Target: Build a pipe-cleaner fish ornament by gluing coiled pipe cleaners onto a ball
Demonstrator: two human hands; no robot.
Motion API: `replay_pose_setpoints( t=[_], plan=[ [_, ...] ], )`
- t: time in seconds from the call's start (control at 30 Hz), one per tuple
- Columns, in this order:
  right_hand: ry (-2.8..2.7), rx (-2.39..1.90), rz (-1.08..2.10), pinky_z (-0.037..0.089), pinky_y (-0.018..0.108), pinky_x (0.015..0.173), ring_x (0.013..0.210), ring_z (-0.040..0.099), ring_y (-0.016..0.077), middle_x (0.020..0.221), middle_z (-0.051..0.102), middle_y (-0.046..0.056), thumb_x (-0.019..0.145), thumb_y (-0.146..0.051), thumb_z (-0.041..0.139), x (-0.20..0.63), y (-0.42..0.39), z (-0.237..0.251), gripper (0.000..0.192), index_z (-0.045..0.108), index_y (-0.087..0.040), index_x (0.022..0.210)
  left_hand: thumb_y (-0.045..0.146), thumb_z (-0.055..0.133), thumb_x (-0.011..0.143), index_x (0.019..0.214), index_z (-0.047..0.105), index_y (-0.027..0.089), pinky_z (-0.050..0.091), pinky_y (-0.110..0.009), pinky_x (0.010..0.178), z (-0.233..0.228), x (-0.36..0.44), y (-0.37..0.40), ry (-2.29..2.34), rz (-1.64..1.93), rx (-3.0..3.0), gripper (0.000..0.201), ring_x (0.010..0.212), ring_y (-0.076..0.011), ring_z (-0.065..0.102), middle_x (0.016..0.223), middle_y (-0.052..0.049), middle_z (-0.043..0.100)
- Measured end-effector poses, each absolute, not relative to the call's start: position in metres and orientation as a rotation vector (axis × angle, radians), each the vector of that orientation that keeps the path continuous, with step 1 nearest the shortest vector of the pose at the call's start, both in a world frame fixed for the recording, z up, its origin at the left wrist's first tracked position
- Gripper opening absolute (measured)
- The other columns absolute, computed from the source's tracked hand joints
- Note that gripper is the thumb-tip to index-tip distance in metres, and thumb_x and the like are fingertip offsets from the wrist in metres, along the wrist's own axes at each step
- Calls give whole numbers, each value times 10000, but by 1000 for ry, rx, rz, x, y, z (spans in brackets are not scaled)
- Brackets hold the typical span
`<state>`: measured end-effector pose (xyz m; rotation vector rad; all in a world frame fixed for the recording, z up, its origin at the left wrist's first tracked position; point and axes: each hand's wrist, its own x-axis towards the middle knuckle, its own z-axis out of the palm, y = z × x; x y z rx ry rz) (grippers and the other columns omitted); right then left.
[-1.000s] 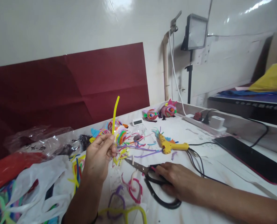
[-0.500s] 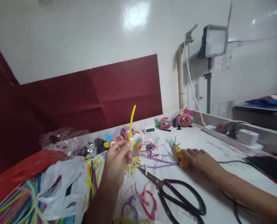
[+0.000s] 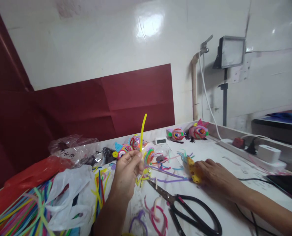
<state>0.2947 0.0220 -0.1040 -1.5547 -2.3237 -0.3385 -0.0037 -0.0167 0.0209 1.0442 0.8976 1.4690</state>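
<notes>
Yellow pipe cleaner (image 3: 143,129), thin and fuzzy, stands upright, pinched in my left hand (image 3: 126,170) above the table (image 3: 224,154). My right hand (image 3: 213,172) has left the black scissors (image 3: 187,211) within 1 second and now closes around the yellow plastic glue gun (image 3: 193,167).

We are pinching a yellow pipe cleaner (image 3: 143,131) upright in our left hand (image 3: 127,170), while our right hand (image 3: 213,172) is resting on the yellow glue gun (image 3: 194,168) lying on the white table (image 3: 229,157). Black scissors (image 3: 187,213) are lying open between our forearms, near loose pipe-cleaner scraps (image 3: 165,168).
</notes>
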Motion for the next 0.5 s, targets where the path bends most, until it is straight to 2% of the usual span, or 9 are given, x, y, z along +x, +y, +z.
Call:
replay_pose_setpoints(
  t=[0.17,0.33,0.4,0.5],
  plan=[
    [-2234,-1416,-198,454,393,766,895,556,273,1004,638,126,710,-54,514,300,9,-81,353,487,-181,1039,324,826,526,746,577,147,311,-141,395,22,-2,-16,915,1474,1041,377,389,-38,426,443,62,522],
    [-1977,-1255,87,475,403,818,939,563,247,1026,584,85,779,-223,518,297,-4,-55,262,475,-216,1038,316,828,524,758,581,142,318,-140,391,20,-3,-14,924,1466,1058,382,394,-34,430,470,69,525],
    [-1862,-1204,256,497,394,800,933,575,235,1041,573,75,780,-270,528,295,-5,-47,268,467,-226,1037,308,827,529,762,585,138,320,-136,394,20,-4,-13,921,1473,1061,377,405,-35,440,474,66,528],
    [-1679,-1112,549,525,322,663,876,603,218,991,582,63,769,-340,565,292,-4,-34,283,451,-232,1004,307,824,537,763,587,136,319,-136,394,20,-4,-14,916,1474,1063,369,408,-36,444,471,65,526]
  ],
)
